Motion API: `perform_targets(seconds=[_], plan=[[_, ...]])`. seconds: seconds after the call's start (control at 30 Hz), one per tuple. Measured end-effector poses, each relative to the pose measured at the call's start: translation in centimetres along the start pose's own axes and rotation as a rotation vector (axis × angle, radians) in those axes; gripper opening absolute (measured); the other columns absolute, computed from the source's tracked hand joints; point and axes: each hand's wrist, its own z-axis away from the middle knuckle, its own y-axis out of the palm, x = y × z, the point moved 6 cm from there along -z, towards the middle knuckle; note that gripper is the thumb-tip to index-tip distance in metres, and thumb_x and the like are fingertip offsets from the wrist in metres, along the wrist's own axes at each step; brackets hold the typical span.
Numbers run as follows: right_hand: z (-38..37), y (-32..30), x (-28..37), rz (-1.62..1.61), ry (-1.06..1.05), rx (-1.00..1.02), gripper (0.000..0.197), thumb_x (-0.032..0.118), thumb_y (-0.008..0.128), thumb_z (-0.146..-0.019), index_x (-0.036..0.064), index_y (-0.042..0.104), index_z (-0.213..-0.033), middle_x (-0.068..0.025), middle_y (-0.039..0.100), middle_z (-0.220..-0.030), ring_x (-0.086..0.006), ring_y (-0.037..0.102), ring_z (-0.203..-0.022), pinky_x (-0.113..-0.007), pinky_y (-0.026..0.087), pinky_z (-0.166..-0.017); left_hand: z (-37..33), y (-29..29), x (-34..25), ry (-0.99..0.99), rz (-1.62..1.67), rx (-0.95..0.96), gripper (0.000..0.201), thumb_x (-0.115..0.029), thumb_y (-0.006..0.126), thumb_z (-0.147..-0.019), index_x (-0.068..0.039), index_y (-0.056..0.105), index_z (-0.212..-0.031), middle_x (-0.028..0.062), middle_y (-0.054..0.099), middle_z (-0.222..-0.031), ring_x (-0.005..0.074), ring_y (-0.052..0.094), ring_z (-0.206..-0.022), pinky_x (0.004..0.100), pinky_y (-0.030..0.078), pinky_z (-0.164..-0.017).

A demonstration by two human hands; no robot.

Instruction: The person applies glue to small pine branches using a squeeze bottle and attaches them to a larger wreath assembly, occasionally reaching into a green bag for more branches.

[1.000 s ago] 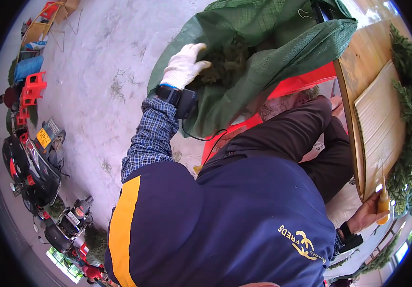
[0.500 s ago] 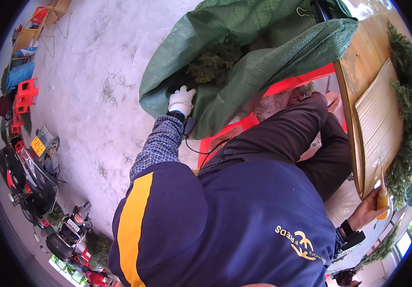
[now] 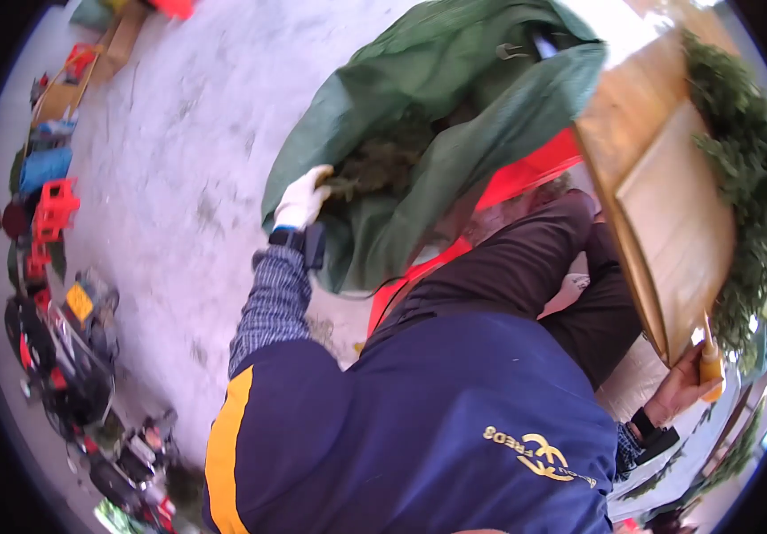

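Observation:
My left hand [image 3: 301, 198], in a white glove, is at the near-left side of the mouth of a large green woven sack [image 3: 348, 98]. Its fingers curl in at the edge of the dark green leafy sprigs [image 3: 383, 165] inside and look closed on them, though blur softens the fingertips. Bare, my right hand [image 3: 679, 390] grips a yellow-handled tool [image 3: 712, 367] with a slim pointed tip facing up, beside the near corner of the wooden table. I cannot make out the tool's exact kind.
A flat pale board [image 3: 681, 200] lies on the wooden table [image 3: 619, 147], with a thick evergreen garland [image 3: 744, 178] along its far right side. A red plastic stool [image 3: 526, 173] stands under the sack. Parked motorcycles [image 3: 58, 356] and stacked red stools [image 3: 56, 209] line the left.
My left hand has shifted left, its fingers now at the sprigs instead of over the sack's side. The whole view has swung somewhat. My right hand keeps the yellow-handled tool.

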Motion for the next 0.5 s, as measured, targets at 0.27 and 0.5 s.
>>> perform_targets(seconds=[0.27, 0.5], plan=[[3.8, 4.0, -2.5, -0.113, -0.086, 0.011, 0.045, 0.033, 0.055, -0.091, 0.0033, 0.045, -0.123, -0.0142, 0.057, -0.116, -0.0289, 0.057, -0.104, -0.044, 0.049, -0.093, -0.8, -9.7, -17.0, 0.347, -0.333, -0.133, 0.023, -0.008, 0.059, -0.081, -0.002, 0.063, -0.103, 0.0153, 0.066, -0.098, 0.0275, 0.064, -0.090, 0.0336, 0.049, -0.082], [4.9, 4.5, -2.8, -0.255, -0.084, -0.035, 0.041, 0.033, 0.055, -0.092, 0.0078, 0.046, -0.123, -0.0125, 0.057, -0.114, -0.0259, 0.058, -0.103, -0.043, 0.051, -0.088, 2.5, -20.6, -38.7, 0.764, -0.217, -0.265, 0.029, 0.008, 0.059, -0.077, 0.001, 0.061, -0.105, 0.0129, 0.065, -0.098, 0.0220, 0.063, -0.089, 0.0290, 0.050, -0.077]])
